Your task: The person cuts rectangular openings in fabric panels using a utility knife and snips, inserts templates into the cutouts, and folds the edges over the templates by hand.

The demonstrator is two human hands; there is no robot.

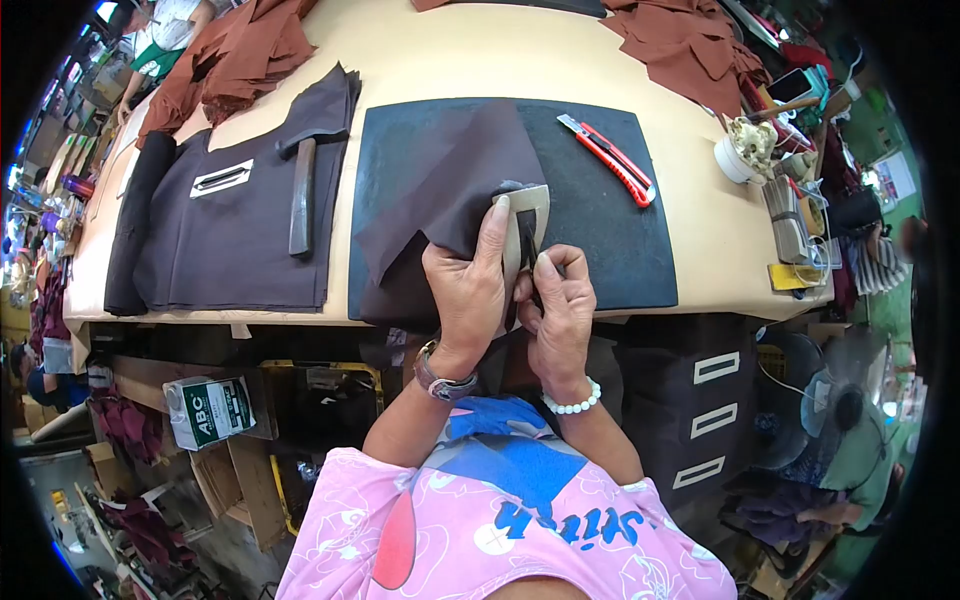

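Dark brown fabric (455, 190) lies folded up over a dark cutting mat (610, 260). My left hand (468, 285) grips the fabric, its thumb pressing on a beige rectangular frame (540, 200) with a slot in it. Close beside it, my right hand (562, 300) is closed in a pinch at the slot, on a dark piece that looks like fabric. The fingertips partly hide that piece. A red utility knife (612, 162) rests on the mat at the upper right, apart from both hands.
Left of the mat, a hammer (303, 195) lies on more dark fabric (240, 245) bearing another beige frame (221, 179). Reddish-brown fabric (690, 45) is piled at the back. A white cup (738, 158) stands right. Another person (165, 40) is at the far left.
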